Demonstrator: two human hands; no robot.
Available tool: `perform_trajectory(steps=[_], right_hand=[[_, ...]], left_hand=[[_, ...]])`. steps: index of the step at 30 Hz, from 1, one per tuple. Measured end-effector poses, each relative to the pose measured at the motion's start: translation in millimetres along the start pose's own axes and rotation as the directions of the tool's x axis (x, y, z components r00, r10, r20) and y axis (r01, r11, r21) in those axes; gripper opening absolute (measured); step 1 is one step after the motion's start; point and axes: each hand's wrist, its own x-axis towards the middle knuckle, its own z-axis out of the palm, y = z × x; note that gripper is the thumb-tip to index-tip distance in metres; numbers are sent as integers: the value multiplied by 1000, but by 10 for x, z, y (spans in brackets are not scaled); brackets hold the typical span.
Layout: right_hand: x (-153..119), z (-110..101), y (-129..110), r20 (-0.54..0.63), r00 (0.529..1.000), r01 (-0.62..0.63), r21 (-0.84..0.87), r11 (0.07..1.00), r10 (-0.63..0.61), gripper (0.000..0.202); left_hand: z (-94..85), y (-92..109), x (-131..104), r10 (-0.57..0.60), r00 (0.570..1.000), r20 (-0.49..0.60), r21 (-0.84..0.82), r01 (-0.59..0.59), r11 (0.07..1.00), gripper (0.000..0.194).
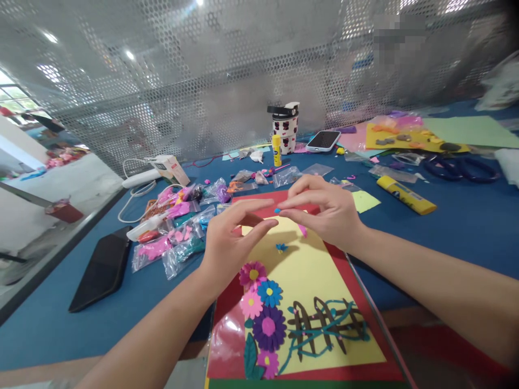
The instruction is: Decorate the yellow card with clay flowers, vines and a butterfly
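A small piece of blue clay is pinched between the thumb and fingertips of my right hand. Close beside it on the left, my left hand has its thumb and fingers apart with nothing between them. Both hands are above a yellow sheet on a red backing. Clay flowers run down the sheet's left side, and a brown clay fence with teal vines is at the lower right. A small blue clay shape lies near the top, below my hands.
Bags of coloured clay and a black tablet-like object are on the left. Behind stand a glue stick and a cup, near a phone. At right are a yellow tube and dark blue scissors.
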Motion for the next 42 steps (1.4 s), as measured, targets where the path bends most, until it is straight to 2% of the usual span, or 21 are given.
perform_trajectory(steps=[6, 13, 19, 26, 32, 35, 37, 40, 42], right_hand=[[-6, 12, 8, 47, 998, 40, 79, 996, -44, 4], [-11, 28, -3, 28, 999, 28, 68, 997, -30, 7], [-7, 20, -15, 38, 999, 33, 63, 998, -35, 3], [-2, 8, -18, 40, 997, 59, 48, 997, -61, 3], [4, 8, -17, 38, 997, 67, 46, 997, -69, 1], [7, 7, -24, 30, 997, 69, 48, 996, -71, 2], [10, 4, -28, 22, 998, 65, 41, 997, -66, 2], [14, -2, -27, 13, 996, 91, -13, 996, -91, 2], [14, -3, -21, 19, 992, 124, -62, 990, -123, 2]], left_hand=[[-13, 33, -29, 144, 989, -23, 99, -141, 985, 12], [-23, 33, -24, 203, 978, -58, 146, -193, 970, 6], [-25, 8, -23, 202, 978, -43, 159, -193, 968, 13], [-22, -22, 22, 387, 922, -19, 190, -377, 907, 3], [-22, -43, 6, 382, 923, -34, 182, -370, 911, 12], [-27, -43, -2, 342, 939, -46, 150, -332, 931, 15], [-21, -41, -1, 253, 966, -52, 81, -248, 965, 20], [8, -41, 9, 18, 999, 27, -144, -14, 989, 13], [33, -44, 17, -130, 985, 110, -301, 158, 940, 10]])
